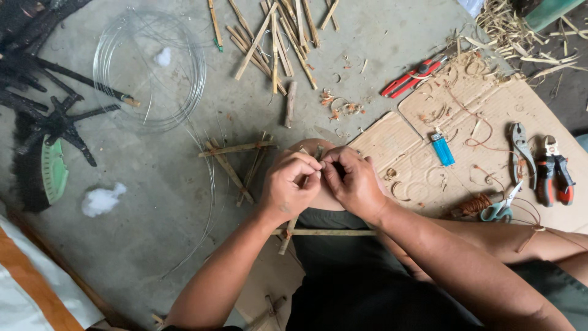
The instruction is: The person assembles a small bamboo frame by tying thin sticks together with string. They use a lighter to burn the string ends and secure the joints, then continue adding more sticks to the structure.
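Pinching thin pale bamboo-stick frame btwn left hand & right hand.

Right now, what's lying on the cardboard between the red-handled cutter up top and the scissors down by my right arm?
In the head view, a blue lighter lies on the cardboard between the red-handled cutter and the scissors, amid thin curled shavings.

The scene was an informal craft workspace on a bare concrete floor. Split bamboo sticks lay heaped there beside a coil of thin wire. A flattened cardboard sheet served as a work mat, holding red-handled pliers, scissors, a blue lighter and curled shavings.
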